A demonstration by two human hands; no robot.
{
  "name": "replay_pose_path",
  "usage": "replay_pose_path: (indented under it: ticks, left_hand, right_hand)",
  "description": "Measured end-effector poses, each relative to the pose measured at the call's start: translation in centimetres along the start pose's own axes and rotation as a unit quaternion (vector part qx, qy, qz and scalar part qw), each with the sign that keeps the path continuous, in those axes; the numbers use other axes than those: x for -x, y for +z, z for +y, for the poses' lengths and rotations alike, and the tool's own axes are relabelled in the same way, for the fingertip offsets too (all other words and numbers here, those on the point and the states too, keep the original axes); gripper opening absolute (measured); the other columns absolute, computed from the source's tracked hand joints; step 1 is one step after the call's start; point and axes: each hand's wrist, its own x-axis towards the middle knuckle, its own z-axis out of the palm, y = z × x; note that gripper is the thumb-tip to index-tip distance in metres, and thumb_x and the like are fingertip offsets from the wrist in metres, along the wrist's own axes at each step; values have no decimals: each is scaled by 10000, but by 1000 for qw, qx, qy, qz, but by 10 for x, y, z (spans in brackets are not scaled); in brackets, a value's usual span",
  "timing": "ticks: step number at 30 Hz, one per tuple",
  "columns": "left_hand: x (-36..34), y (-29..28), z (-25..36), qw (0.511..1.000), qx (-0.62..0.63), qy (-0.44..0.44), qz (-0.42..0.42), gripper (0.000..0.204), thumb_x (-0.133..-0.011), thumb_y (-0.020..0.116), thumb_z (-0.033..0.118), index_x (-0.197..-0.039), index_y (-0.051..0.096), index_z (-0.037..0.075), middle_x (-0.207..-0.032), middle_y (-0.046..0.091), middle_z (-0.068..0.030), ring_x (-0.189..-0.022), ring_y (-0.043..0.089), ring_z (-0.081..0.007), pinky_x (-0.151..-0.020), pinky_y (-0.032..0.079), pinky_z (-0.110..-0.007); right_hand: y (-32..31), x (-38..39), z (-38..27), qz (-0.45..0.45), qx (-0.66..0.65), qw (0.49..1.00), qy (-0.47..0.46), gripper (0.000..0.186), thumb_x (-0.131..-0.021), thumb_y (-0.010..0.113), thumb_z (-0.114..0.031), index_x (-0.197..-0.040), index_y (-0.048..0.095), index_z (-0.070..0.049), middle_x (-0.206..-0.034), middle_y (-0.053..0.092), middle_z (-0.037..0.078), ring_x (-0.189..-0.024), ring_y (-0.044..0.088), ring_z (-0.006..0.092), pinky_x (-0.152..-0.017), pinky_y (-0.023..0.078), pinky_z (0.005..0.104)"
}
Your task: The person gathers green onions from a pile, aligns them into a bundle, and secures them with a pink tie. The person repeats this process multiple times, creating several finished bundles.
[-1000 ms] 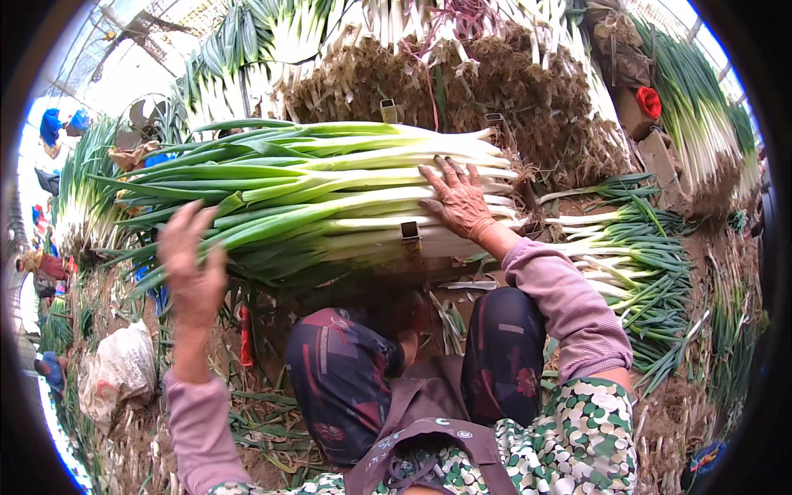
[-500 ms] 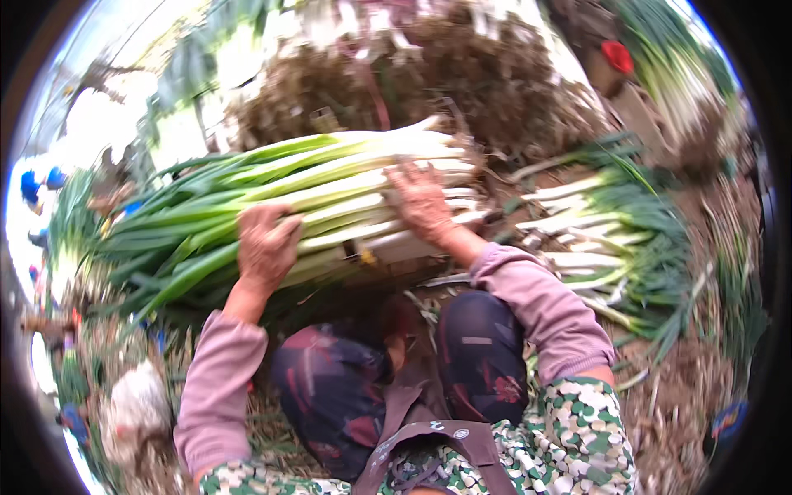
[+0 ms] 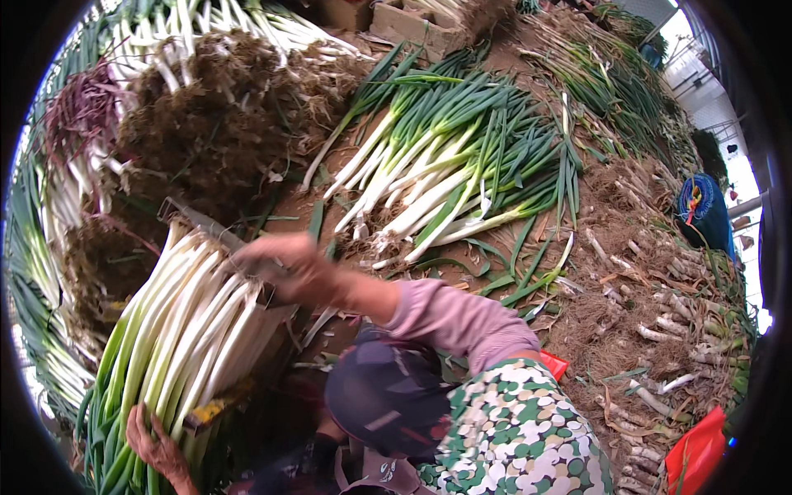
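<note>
A thick leek bundle (image 3: 186, 322), white-stalked and green-leafed, is lying left of a dark-clothed knee (image 3: 375, 396); the bare left hand (image 3: 157, 450) is resting loosely spread on it, the bare right hand (image 3: 285, 264) blurring ahead of the knee, grip unclear.

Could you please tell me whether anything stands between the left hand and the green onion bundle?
Nothing visible does: the left hand lies directly against the green onion bundle. The worn yellow bar shows to that hand's right, not between them.
</note>
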Motion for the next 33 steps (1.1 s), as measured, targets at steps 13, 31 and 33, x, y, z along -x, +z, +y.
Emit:
replay_pose_path:
  ticks: [13,31,33]
  left_hand:
    - [-17,-18,24,965,-163,204,17,321,-988,526,283,-1144,654,33,-1111,635,-155,-974,623,-344,-840,503,-467]
    - [-20,-17,51,990,-74,102,61,262,-969,563,211,-1067,691,4,-1035,666,-184,-967,623,-379,-842,507,-484]
    - [-20,-16,52,990,-77,102,62,268,-971,562,218,-1070,691,5,-1037,666,-183,-966,624,-379,-844,507,-484]
  right_hand:
    - [-297,112,246,-52,594,623,506,605,-918,517,-509,-1308,450,-50,-1283,578,148,-1239,506,335,-1166,127,556]
    - [-302,173,166,-90,632,681,359,147,-849,655,-219,-882,660,-76,-918,664,98,-988,584,286,-1020,342,482]
    - [-304,169,181,-6,613,714,339,153,-831,657,-190,-915,657,-63,-956,653,124,-991,581,311,-991,377,463]
